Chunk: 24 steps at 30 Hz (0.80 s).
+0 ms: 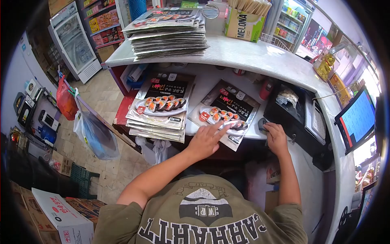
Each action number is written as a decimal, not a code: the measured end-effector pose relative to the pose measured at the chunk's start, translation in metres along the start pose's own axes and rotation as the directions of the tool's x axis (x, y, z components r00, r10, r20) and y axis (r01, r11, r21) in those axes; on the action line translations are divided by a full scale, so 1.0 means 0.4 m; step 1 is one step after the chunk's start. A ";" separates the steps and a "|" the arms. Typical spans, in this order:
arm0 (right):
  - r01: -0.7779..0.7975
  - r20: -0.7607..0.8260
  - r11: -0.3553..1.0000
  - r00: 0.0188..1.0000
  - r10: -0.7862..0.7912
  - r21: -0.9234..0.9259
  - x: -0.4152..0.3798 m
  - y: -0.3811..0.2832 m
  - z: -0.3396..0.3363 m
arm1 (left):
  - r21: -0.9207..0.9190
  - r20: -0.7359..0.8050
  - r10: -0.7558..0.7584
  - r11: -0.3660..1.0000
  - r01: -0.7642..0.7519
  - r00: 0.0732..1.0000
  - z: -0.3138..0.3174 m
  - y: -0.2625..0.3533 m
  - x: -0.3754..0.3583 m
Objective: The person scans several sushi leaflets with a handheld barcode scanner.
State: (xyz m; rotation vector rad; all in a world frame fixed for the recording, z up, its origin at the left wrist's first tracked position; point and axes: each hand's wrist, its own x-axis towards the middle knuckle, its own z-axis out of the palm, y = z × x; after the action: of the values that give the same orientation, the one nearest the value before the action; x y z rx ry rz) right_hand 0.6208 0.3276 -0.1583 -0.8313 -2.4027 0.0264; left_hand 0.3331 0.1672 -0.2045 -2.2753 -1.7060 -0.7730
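Note:
My left hand (206, 141) lies with its fingers stretched out on the lower part of a seaweed packet (227, 107), which shows kimbap rolls on its front. The packet lies face up, tilted, on the counter's lower shelf. At its right, my right hand (277, 139) has its fingers closed on a small dark object (262, 123); its kind is partly hidden. Left of the loose packet sits a stack of the same seaweed packets (159, 106). A taller pile of packets (166, 34) stands on the upper counter.
A Melona box (245, 25) full of wooden sticks stands on the upper counter (235, 49). Right of my hands are a black box (280, 107), a spiral notebook (315, 122) and a monitor (357, 118). Plastic bags (95, 134) hang at the left, above cartons (61, 215).

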 end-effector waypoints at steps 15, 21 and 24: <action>-0.078 0.014 0.993 0.997 0.077 0.088 -0.007 0.003 -0.009 | 0.072 -0.341 0.196 0.981 -0.182 0.919 -0.367 0.103 0.201; -0.118 0.065 0.988 0.992 0.112 0.102 -0.006 0.002 -0.017 | 0.293 -0.809 0.072 0.910 0.293 0.584 -0.718 0.066 0.230; -0.126 0.071 0.986 0.990 0.119 0.108 -0.007 -0.001 -0.014 | 0.253 -0.912 0.115 0.913 0.320 0.393 -0.823 0.000 0.243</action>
State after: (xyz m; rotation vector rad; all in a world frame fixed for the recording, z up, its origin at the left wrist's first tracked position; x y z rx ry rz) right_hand 0.6255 0.3249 -0.1550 -0.9373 -2.3813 0.2381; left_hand 0.2574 0.1002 0.1236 -1.0131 -1.2281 -1.2501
